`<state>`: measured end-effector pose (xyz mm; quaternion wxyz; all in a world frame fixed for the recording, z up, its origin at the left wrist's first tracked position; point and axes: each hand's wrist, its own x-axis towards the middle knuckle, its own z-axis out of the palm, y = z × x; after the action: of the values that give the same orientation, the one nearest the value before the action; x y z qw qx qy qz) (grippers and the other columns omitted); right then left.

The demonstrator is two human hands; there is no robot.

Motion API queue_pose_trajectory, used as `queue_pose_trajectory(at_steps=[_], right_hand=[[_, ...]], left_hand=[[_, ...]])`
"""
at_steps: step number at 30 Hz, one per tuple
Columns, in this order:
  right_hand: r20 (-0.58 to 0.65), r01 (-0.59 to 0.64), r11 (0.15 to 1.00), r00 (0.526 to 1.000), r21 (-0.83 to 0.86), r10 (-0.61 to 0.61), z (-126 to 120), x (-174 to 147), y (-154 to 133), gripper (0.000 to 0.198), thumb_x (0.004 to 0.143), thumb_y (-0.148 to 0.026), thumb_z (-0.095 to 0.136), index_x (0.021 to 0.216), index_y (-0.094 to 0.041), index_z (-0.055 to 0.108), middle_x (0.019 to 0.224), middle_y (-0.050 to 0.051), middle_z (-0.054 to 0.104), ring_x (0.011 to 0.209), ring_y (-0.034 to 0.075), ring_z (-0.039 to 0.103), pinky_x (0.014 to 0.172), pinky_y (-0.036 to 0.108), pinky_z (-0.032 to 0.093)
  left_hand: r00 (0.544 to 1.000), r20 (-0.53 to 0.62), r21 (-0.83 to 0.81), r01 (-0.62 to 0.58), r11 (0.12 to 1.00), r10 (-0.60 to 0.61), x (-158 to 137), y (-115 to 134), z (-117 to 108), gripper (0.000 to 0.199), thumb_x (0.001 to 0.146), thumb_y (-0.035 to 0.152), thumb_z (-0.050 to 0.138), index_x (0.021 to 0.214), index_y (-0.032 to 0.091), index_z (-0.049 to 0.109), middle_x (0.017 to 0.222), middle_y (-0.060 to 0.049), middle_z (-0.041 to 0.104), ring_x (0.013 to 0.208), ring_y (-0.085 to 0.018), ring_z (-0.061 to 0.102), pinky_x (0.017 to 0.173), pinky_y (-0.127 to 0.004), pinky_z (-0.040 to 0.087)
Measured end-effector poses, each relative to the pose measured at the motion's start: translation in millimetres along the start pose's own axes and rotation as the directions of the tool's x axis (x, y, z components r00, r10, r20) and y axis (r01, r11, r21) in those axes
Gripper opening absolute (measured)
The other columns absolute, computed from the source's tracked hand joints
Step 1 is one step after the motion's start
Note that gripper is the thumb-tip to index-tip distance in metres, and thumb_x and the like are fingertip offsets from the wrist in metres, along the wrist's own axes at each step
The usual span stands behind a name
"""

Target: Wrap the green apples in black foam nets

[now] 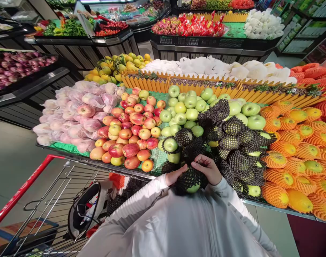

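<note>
Close to my body, at the front edge of the fruit stand, a green apple (192, 188) sits inside a black foam net (188, 177). My left hand (176, 175) holds the net from the left, its fingers partly hidden. From the other side, my right hand (207, 168) pinches the upper part of the same net between thumb and fingers. Just beyond both hands lie loose black foam nets (194, 148) and bare green apples (191, 114). More green apples in black nets (239, 164) are heaped to the right of my right hand.
Red apples (130, 150) and bagged pale fruit (79, 103) lie to the left. Orange-netted fruit (283, 178) fills the right side. A low yellow fence (205, 85) runs behind. A shopping cart with a red handle (23, 189) stands at lower left, holding a bag (85, 210).
</note>
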<state>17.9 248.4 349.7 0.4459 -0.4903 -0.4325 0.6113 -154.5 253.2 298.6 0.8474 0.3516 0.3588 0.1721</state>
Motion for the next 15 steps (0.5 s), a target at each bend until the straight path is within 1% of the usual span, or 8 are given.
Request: queue_pose_trajectory(at_steps=[2, 3, 4, 6, 8, 11, 13, 15], right_hand=[[0.02, -0.027, 1.0, 0.999, 0.003, 0.027, 2, 3, 5, 0.043, 0.069, -0.054, 0.077, 0.065, -0.018, 0.054, 0.058, -0.007, 0.045, 0.055, 0.008, 0.038, 0.054, 0.024, 0.029], [0.04, -0.037, 0.999, 0.998, 0.003, 0.037, 4, 4, 8, 0.043, 0.069, -0.055, 0.077, 0.065, -0.018, 0.054, 0.059, -0.007, 0.046, 0.056, 0.008, 0.039, 0.054, 0.024, 0.03], [0.06, -0.041, 0.999, 0.997, -0.001, 0.041, 5, 6, 12, 0.043, 0.069, -0.055, 0.077, 0.066, -0.018, 0.054, 0.06, -0.006, 0.046, 0.056, 0.009, 0.04, 0.055, 0.024, 0.032], [0.09, -0.024, 0.999, 0.996, -0.025, 0.026, 6, 6, 17, 0.042, 0.071, -0.055, 0.075, 0.067, -0.018, 0.055, 0.062, -0.005, 0.049, 0.059, 0.01, 0.044, 0.058, 0.025, 0.036], [0.088, 0.028, 0.996, 0.996, -0.086, -0.021, 4, 2, 21, 0.039, 0.077, -0.055, 0.07, 0.07, -0.019, 0.056, 0.065, -0.004, 0.052, 0.062, 0.012, 0.048, 0.061, 0.026, 0.041], [-0.002, 0.149, 0.947, 0.988, -0.284, -0.156, -2, -9, 25, 0.029, 0.088, -0.048, 0.06, 0.083, -0.019, 0.062, 0.075, 0.001, 0.061, 0.069, 0.015, 0.055, 0.065, 0.029, 0.046], [-0.073, 0.245, 0.835, 0.945, -0.493, -0.32, -7, -17, 27, 0.021, 0.09, -0.04, 0.059, 0.09, -0.02, 0.063, 0.085, 0.005, 0.065, 0.079, 0.019, 0.059, 0.073, 0.033, 0.049], [-0.061, 0.305, 0.641, 0.874, -0.704, -0.483, -13, -21, 33, 0.017, 0.088, -0.036, 0.063, 0.094, -0.02, 0.066, 0.098, 0.009, 0.065, 0.095, 0.024, 0.059, 0.086, 0.041, 0.049]], left_hand=[[0.991, 0.131, -0.049, 0.013, 0.999, -0.007, -5, 3, 1, 0.075, 0.06, 0.083, 0.062, 0.1, 0.019, 0.071, 0.098, -0.009, 0.073, 0.109, -0.03, 0.062, 0.094, -0.044, 0.048], [0.98, 0.199, -0.042, 0.018, 0.999, -0.009, -8, 4, 2, 0.078, 0.053, 0.079, 0.071, 0.102, 0.019, 0.07, 0.1, -0.009, 0.073, 0.11, -0.032, 0.061, 0.095, -0.045, 0.047], [0.966, 0.258, -0.018, 0.023, 1.0, -0.017, -10, 5, 1, 0.079, 0.047, 0.072, 0.079, 0.104, 0.018, 0.07, 0.101, -0.01, 0.073, 0.111, -0.033, 0.061, 0.096, -0.046, 0.046], [0.953, 0.303, 0.038, 0.017, 0.999, -0.028, -13, 7, 0, 0.079, 0.04, 0.057, 0.089, 0.104, 0.016, 0.069, 0.101, -0.01, 0.073, 0.11, -0.034, 0.062, 0.098, -0.048, 0.045], [0.968, 0.249, 0.022, -0.012, 1.0, 0.007, -16, 7, -3, 0.073, 0.041, 0.05, 0.091, 0.102, 0.015, 0.07, 0.099, -0.009, 0.074, 0.108, -0.035, 0.063, 0.099, -0.049, 0.045], [0.99, 0.087, -0.119, -0.102, 0.988, 0.112, -23, 5, -11, 0.062, 0.049, 0.044, 0.087, 0.1, 0.014, 0.072, 0.096, -0.01, 0.075, 0.108, -0.037, 0.064, 0.096, -0.048, 0.048], [0.984, 0.008, -0.207, -0.173, 0.963, 0.179, -29, 6, -20, 0.056, 0.054, 0.043, 0.084, 0.101, 0.015, 0.072, 0.095, -0.01, 0.076, 0.109, -0.038, 0.064, 0.095, -0.048, 0.05], [0.972, -0.023, -0.249, -0.233, 0.94, 0.235, -35, 10, -31, 0.058, 0.054, 0.05, 0.081, 0.102, 0.018, 0.072, 0.094, -0.009, 0.076, 0.111, -0.038, 0.063, 0.095, -0.048, 0.051]])
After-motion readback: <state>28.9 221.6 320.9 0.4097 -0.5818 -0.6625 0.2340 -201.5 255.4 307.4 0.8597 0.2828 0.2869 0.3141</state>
